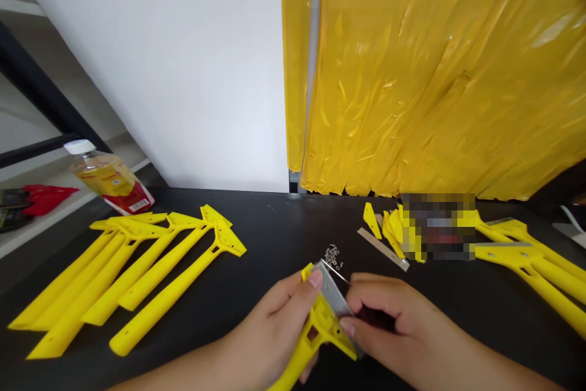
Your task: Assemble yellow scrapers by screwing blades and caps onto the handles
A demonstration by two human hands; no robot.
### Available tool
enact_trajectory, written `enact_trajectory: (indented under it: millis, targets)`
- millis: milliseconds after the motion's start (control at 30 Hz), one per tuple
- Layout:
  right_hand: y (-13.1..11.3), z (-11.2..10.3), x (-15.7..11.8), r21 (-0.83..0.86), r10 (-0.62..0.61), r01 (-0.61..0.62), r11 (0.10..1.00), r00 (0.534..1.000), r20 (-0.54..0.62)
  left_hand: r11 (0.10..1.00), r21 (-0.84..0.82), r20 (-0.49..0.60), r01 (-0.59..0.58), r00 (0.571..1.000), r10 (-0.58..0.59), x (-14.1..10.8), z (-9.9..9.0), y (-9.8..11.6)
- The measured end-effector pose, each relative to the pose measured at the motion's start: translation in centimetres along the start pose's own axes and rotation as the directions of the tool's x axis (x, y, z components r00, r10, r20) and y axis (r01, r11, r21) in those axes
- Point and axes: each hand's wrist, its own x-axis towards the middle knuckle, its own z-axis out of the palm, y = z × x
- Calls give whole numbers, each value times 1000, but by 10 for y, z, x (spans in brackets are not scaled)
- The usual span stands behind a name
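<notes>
At the bottom middle, my left hand [286,312] is wrapped round a yellow scraper [304,348], its thumb pressed on the head. A grey metal plate [336,293] lies along that head. My right hand [389,318] is closed at the plate's right side, holding a thin metal rod [336,271] whose tip reaches the plate's upper end. The thumb of this hand touches the head's lower part. Just beyond the scraper, small screws and nuts [330,255] lie in a loose pile on the black table [270,232].
Several yellow scraper handles [160,293] lie at the left, near a bottle [112,177]. At the right are a flat metal strip [383,249], yellow pieces [394,232], a blurred-out patch and more yellow scrapers [526,257]. Yellow plastic sheeting [412,74] stands behind.
</notes>
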Motion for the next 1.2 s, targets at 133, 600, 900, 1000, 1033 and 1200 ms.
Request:
enact_trajectory:
  millis: [133, 600, 900, 1000, 1033, 1200]
  targets:
    - [3, -7, 3, 15, 69, -68, 998, 998, -15, 997, -75, 90, 7, 996, 0, 3, -1, 4]
    - [5, -19, 7, 50, 78, -84, 995, 990, 114, 987, 140, 143, 80, 985, -100, 2, -6, 15]
    - [5, -6, 5, 5, 57, -57, 998, 996, 71, 974, 164, 91, 153, 981, -170, 0, -2, 14]
    - [-1, -29, 0, -196, -7, -9, 980, 997, -81, 983, 104, 45, 154, 986, -160, 3, -5, 12]
    - [-1, -39, -4, -284, -33, -9, 959, 989, -144, 986, 83, 28, 147, 988, -150, 4, -7, 12]
    - [15, -61, -35, -688, -42, -6, 726, 998, -54, 996, 36, -44, 85, 996, -83, 12, -16, 14]
